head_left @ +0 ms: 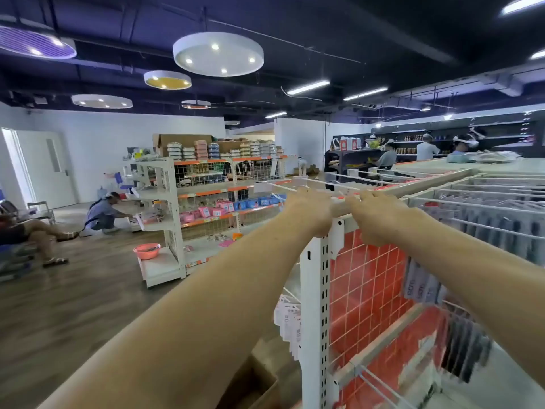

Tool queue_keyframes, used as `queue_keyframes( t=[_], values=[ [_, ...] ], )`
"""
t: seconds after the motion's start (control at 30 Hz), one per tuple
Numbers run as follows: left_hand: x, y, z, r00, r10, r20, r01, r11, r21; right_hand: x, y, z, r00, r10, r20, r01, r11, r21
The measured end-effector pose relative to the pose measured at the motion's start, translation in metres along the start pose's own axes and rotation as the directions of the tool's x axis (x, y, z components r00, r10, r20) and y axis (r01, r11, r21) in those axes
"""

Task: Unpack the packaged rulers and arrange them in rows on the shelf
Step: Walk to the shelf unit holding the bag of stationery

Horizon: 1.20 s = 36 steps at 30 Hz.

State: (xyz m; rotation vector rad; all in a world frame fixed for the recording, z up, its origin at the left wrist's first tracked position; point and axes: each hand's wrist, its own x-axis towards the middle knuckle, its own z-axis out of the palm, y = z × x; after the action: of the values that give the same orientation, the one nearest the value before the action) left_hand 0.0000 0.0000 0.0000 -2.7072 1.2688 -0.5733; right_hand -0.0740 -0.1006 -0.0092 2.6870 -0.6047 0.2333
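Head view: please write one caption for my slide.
Left hand and right hand hold the beige top rail of a white metal shelf with orange wire-grid back.

Bright, even store lighting from round ceiling lamps and fluorescent tubes; wide-angle bowing at edges; lower-right hanging goods blurred, probably by motion.

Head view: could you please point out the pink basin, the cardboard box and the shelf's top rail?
pink basin (146, 255), head view, on its outer wall.
cardboard box (253, 385), head view, on its brown top flap.
top rail (427, 184), head view, on a bare stretch of the beige bar.
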Motion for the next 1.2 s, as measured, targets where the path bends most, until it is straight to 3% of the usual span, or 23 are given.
queue_keyframes(
  t=[0.23,0.6,0.93,1.2],
  values=[
    [0.018,0.004,0.011,0.996,0.004,0.09,-0.003,1.0,-0.008,0.02,0.007,0.014,0.999,-0.005,0.036,0.005,1.0,0.0],
    [0.033,0.005,0.022,0.993,-0.039,0.115,0.045,0.998,-0.045,0.043,0.017,0.034,0.994,-0.106,0.009,0.105,0.992,0.067],
    [0.023,0.005,0.02,0.999,-0.05,-0.017,0.05,0.998,0.033,0.036,0.023,0.03,0.978,-0.165,-0.128,0.166,0.986,-0.009],
    [-0.01,0.001,0.004,0.989,-0.095,-0.118,0.09,0.995,-0.047,0.008,-0.002,0.0,0.972,-0.129,-0.197,0.142,0.989,0.052]
  ],
)
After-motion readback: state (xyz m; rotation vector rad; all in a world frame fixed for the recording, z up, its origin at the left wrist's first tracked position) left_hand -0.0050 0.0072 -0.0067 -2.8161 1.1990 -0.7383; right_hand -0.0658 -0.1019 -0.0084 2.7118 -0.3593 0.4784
